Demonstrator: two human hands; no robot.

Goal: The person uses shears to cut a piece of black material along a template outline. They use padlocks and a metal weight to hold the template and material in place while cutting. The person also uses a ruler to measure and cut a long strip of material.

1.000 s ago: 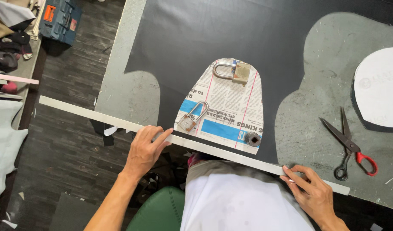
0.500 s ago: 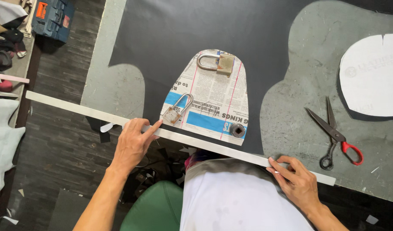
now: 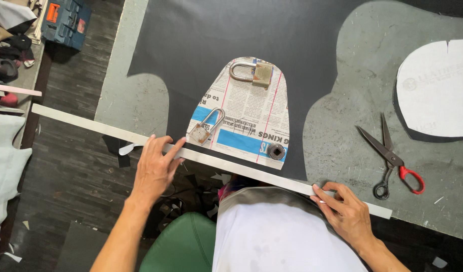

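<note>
Single head view, steeply down, close over table (image 3: 352, 65)
</note>
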